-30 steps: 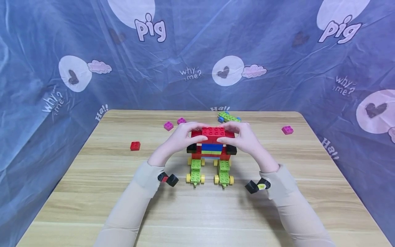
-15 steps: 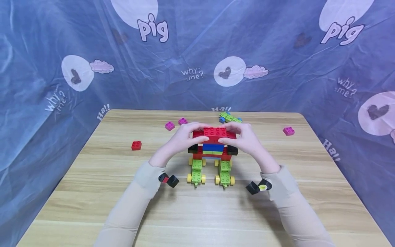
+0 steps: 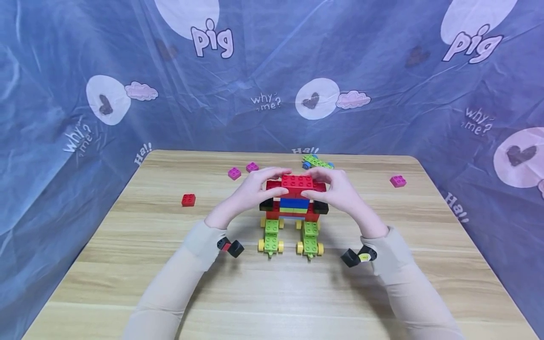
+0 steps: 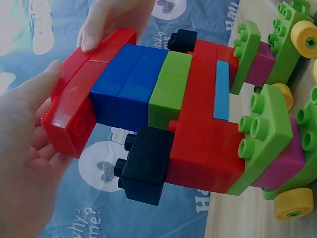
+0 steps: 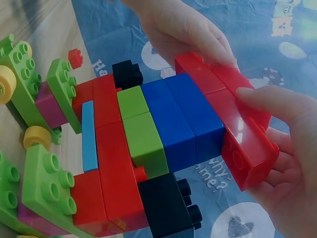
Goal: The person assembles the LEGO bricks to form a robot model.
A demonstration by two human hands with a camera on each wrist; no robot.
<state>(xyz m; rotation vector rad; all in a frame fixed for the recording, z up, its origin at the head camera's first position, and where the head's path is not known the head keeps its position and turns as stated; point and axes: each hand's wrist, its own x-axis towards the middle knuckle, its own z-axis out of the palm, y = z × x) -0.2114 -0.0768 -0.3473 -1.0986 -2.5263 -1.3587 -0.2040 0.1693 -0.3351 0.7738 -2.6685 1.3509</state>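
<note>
A toy built of stacked building bricks stands upright mid-table, its red top brick (image 3: pixel 297 182) lying across a row of red bricks (image 4: pixel 74 116). My left hand (image 3: pixel 251 189) grips the top brick at its left end, thumb in front and fingers behind. At the right end my right hand (image 3: pixel 338 190) does likewise. Below come blue bricks (image 5: pixel 181 116), lime bricks (image 5: pixel 143 131) and a wider red body (image 4: pixel 198 148). A black brick (image 4: pixel 147 166) juts out on either side. Two green wheeled bases (image 3: pixel 271 242) with yellow wheels carry the build. The fingertips behind are partly hidden.
On the wooden table (image 3: pixel 127 283), a loose red brick (image 3: pixel 189 200) lies to the left. Two magenta bricks (image 3: pixel 234 174) sit farther back, another magenta brick (image 3: pixel 398 181) far right. A green car base (image 3: pixel 316 162) with blue wheels is behind the build. A blue printed cloth (image 3: pixel 238 123) surrounds the table.
The head view has shifted slightly, so the scene sits a little farther right in it. Both hands keep their hold on the top brick, and the build stays in place.
</note>
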